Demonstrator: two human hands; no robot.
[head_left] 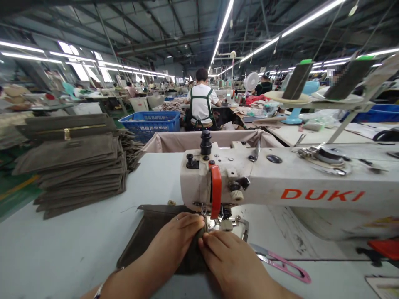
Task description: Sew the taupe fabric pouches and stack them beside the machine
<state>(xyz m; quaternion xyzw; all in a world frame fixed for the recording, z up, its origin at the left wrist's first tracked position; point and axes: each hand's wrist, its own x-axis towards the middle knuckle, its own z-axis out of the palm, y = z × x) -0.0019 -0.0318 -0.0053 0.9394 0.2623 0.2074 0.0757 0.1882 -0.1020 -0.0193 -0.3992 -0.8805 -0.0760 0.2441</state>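
A dark brown fabric piece (137, 238) lies flat under the head of a white sewing machine (262, 178). My left hand (174, 234) rests over it, fingers together and pressing its right edge beside the needle area. Close by on the right, my right hand (226, 253) pinches the same edge, thumb and fingers closed on it. The presser foot and needle are partly hidden behind the orange guard (215, 191) and my fingertips.
Pink-handled thread snips (286, 265) lie right of my right hand. A stack of brown fabric pieces (81, 166) stands at the left. Behind the machine are a pink cloth-lined bin (156, 143), a blue crate (152, 120) and a seated person (201, 101). Thread cones (296, 81) stand at right.
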